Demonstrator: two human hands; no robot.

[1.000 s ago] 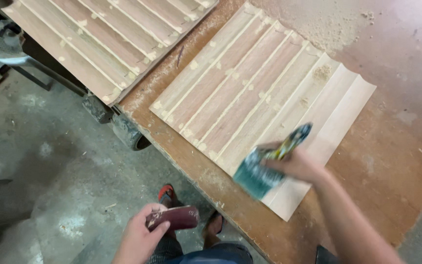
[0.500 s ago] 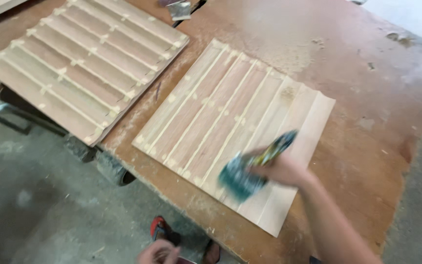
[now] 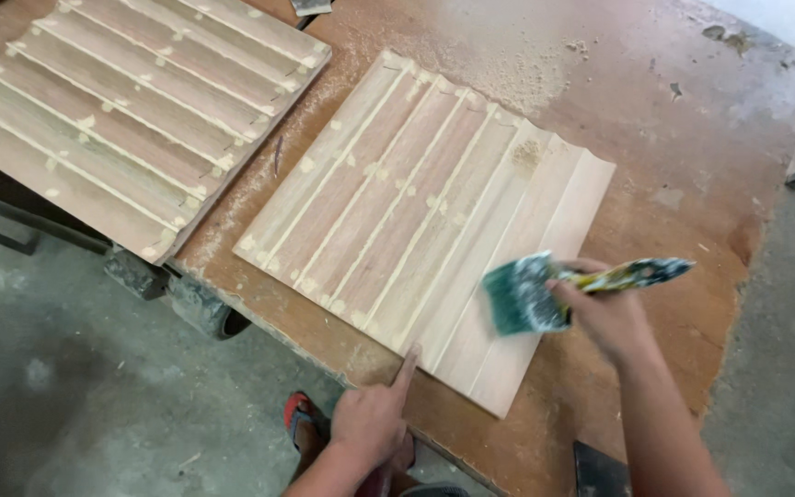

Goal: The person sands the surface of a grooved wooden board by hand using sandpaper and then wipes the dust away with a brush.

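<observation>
Gripping a paintbrush (image 3: 563, 290), the right hand (image 3: 604, 313) is closed around its handle, with the fingers wrapped tight. The brush's long axis is laid roughly left to right, the teal bristles pointed left and the yellow-mottled handle end pointed toward the table's right edge, tilted slightly up. The bristles are held over the pale right-hand ribs of a ribbed wooden panel (image 3: 416, 212); contact cannot be told. The panel is laid flat on the table (image 3: 692, 166), its ribs run diagonally from the near edge toward the far edge. The left hand (image 3: 370, 423) is mostly curled, with one finger extended and its tip touched to the panel's near edge at the table's near edge; nothing is seen gripped in it. A second ribbed panel (image 3: 121, 101) is overhung at the table's far left corner. Sawdust (image 3: 517, 64) is scattered beyond the first panel.
</observation>
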